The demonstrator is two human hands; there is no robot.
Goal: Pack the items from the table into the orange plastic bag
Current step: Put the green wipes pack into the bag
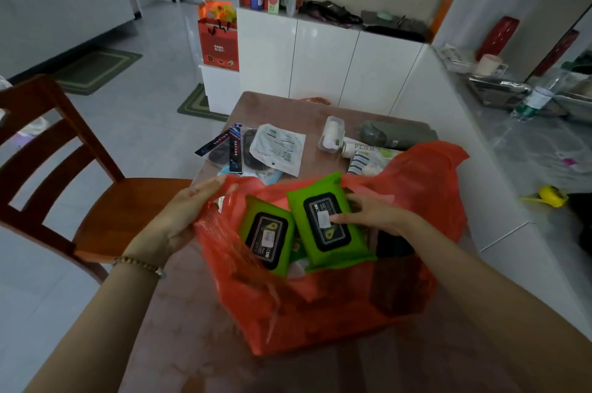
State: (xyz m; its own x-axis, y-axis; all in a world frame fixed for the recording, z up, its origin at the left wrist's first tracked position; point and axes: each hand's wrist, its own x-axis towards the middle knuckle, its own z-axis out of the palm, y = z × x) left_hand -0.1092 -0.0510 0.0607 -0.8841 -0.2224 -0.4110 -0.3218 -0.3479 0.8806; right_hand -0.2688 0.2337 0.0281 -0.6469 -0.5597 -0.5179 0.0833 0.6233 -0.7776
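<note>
Orange plastic bag (320, 312) lies on desk (192, 344), mouth open toward the camera

- left hand (192, 210) at the bag's left rim, fingers straight along it; thumb hidden behind film, so cannot tell if it pinches the rim
- right hand (368, 216) grips green wipes pack (326, 232) at the bag mouth, thumb on the black lid, fingers round the right edge
- second wipes pack (267, 235) already inside, just left of the held one, tilted
- dark item (394, 245) inside at right, unclear what it is

On the desk beyond the bag: white sachet (278, 147), dark strip packets (235, 149), clear box (331, 133) with a white roll, grey-green pouch (394, 134), striped pack (365, 162) touching the bag's far rim

Wooden chair (64, 168) to the left of the desk
</note>
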